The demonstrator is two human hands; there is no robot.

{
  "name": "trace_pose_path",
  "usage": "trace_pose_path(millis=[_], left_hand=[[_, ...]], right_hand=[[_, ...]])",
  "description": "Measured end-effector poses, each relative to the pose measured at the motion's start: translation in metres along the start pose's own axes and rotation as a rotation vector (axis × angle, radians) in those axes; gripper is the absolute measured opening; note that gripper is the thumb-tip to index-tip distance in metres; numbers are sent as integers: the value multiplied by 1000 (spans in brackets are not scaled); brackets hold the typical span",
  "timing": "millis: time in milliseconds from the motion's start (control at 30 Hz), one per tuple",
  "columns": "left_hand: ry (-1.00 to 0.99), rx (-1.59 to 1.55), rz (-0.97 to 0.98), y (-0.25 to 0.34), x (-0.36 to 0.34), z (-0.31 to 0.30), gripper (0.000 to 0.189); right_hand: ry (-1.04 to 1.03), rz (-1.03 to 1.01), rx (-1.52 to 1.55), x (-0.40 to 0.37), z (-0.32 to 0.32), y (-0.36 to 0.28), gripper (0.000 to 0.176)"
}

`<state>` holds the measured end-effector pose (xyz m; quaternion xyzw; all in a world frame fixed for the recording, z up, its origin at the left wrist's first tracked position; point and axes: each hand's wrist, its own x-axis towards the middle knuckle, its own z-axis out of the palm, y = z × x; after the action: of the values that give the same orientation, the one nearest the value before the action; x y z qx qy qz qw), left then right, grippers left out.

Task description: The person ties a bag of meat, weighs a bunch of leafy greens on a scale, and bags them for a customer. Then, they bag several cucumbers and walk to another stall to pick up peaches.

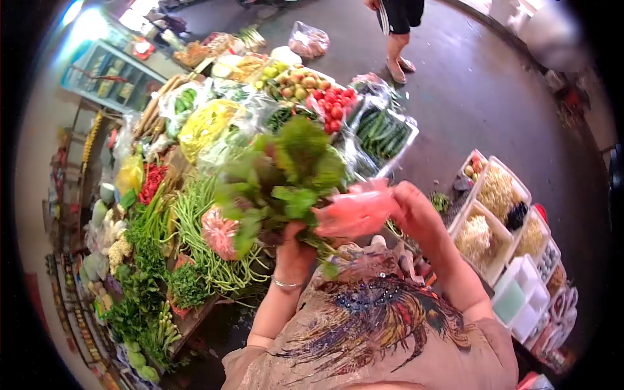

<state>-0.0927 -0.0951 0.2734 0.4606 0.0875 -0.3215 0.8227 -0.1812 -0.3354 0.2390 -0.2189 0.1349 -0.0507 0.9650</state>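
My left hand (pixel 296 246) is closed round the stems of a large bunch of leafy greens (pixel 302 159), held up in front of my chest. The leaves are green with some dark reddish ones, and they are blurred by motion. My right hand (pixel 414 207) grips the edge of a thin pink plastic bag (pixel 357 211). The bag spreads leftward from my fingers to the lower right of the leaves and overlaps them in this view. Beneath the bunch lie long green beans (pixel 195 224) and a pink bundle (pixel 220 233) on the stall.
Tomatoes (pixel 333 107) and a white box of cucumbers (pixel 383 133) sit at the stall's far side. Red chilies (pixel 153 182) and a yellow bag (pixel 207 127) lie leftward. White bins of sprouts (pixel 497 192) stand at my right. A person (pixel 398 39) stands on the floor beyond.
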Motion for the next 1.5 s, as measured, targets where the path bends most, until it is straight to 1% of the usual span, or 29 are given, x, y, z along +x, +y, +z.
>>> trace_pose_path(millis=[67, 100, 133, 167, 200, 267, 300, 433, 467, 533, 567, 600, 667, 733, 800, 833, 867, 933, 1000, 1033, 1067, 1133, 1200, 1267, 1333, 1400, 1433, 1467, 1500], left_hand=[[152, -18, -13, 8, 13, -21, 29], [217, -13, 28, 12, 14, -16, 28], [285, -8, 70, 17, 13, -11, 26], [101, -249, 69, 16, 21, -24, 27], [97, -249, 58, 15, 32, -49, 27], [-189, -277, -67, 12, 60, -90, 30], [-43, -170, 59, 21, 37, -56, 29], [-83, -62, 105, 41, 38, -71, 28], [-113, -90, 208, 41, 56, -95, 28], [-166, 142, 90, 69, 60, -115, 34], [-307, 152, 138, 69, 65, -125, 40], [-305, 148, 136, 72, 57, -115, 40], [-551, 249, 163, 71, 38, -86, 41], [-454, -38, -64, 60, 37, -73, 48], [-471, -47, -121, 50, 39, -64, 47], [-481, -43, -139, 45, 40, -62, 47], [-493, -33, -147, 43, 43, -60, 47], [-497, -48, -152, 36, 50, -60, 47], [-478, -52, -137, 38, 57, -61, 46], [-465, -58, -119, 41, 59, -62, 46], [-449, -65, -95, 44, 61, -63, 46], [-426, -64, -44, 52, 66, -67, 45], [-399, -70, 7, 58, 69, -69, 45], [-372, -74, 55, 63, 71, -73, 44], [-349, -71, 91, 67, 70, -73, 44], [-333, -62, 112, 67, 67, -71, 44], [-328, -45, 111, 66, 63, -70, 43], [-323, -34, 111, 64, 60, -67, 43], [-322, -15, 104, 60, 57, -64, 43]], right_hand=[[595, -2, 188, 3, 8, -16, 10], [606, -16, 185, 4, -6, -17, 10], [467, -199, -89, 4, -32, -17, 15], [321, -372, -361, 1, -47, -16, 20], [331, -377, -363, -3, -47, -17, 20], [385, -563, -995, -7, -39, -23, 30], [414, -604, -1055, -9, -34, -21, 32], [585, -615, -1271, -18, -2, -21, 26], [590, -622, -1275, -18, 2, -19, 26], [456, -480, -1162, -15, 13, -9, 23], [458, -479, -1165, -11, 19, -1, 23], [381, -429, -1180, -5, 26, 8, 21], [301, -382, -1196, 7, 42, 29, 20], [111, -171, -1276, 16, 58, 46, 21], [-58, -372, -1108, 6, 77, 50, 24], [-344, -108, -444, 16, 33, 55, 41], [15, -93, -565, 1, 77, 49, 42], [56, -149, -756, 9, 69, 44, 33], [-93, -164, -1066, 4, 74, 36, 35], [82, 54, -598, -10, 89, 32, 37], [81, 52, -596, -11, 87, 32, 37], [75, -248, -1833, -12, 78, 30, 32], [104, -212, -1815, -6, 76, 25, 32], [10, -926, -2052, -2, 83, 25, 29], [-12, -977, -2045, -3, 90, 26, 26], [-56, -273, -1013, -18, 109, 42, 23], [-139, -140, -654, -21, 110, 49, 28], [-96, -42, -452, -31, 128, 57, 35], [-189, -35, -419, -37, 139, 65, 48]])
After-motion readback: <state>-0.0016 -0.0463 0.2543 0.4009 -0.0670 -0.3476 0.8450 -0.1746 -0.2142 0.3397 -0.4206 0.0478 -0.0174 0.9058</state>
